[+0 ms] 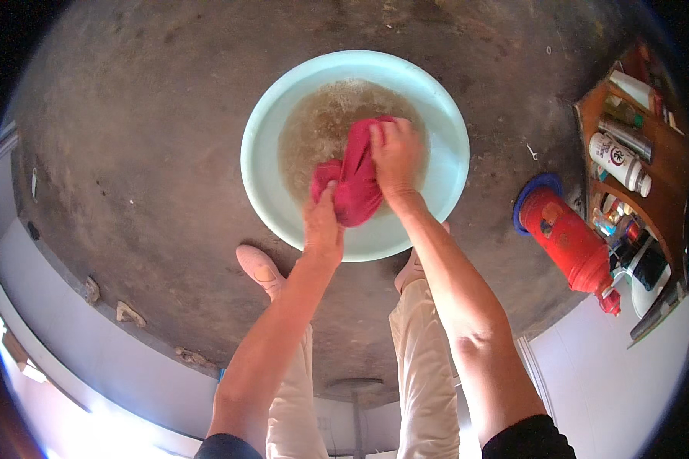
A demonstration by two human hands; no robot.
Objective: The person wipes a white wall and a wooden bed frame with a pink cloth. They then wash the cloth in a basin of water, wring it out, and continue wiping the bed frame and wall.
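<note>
A wet-looking red cloth (360, 187) is bunched between my two hands, over a pale turquoise basin (448, 161). My left hand (324, 226) grips its lower left end near the basin's front rim. At the upper right end, my right hand (396, 153) is closed around the fabric, slightly blurred. Cloudy brownish water (314, 126) with some foam fills the bottom of the basin. Whether the cloth's underside touches the water is hidden. The cloth's exact kind cannot be made out.
My shoes (260, 268) stand just in front of the basin on a dark concrete floor (161, 153). To the right is a red thermos flask (566, 233) with a blue base, beside a wooden shelf unit (670, 172) holding a white bottle (620, 162) and clutter.
</note>
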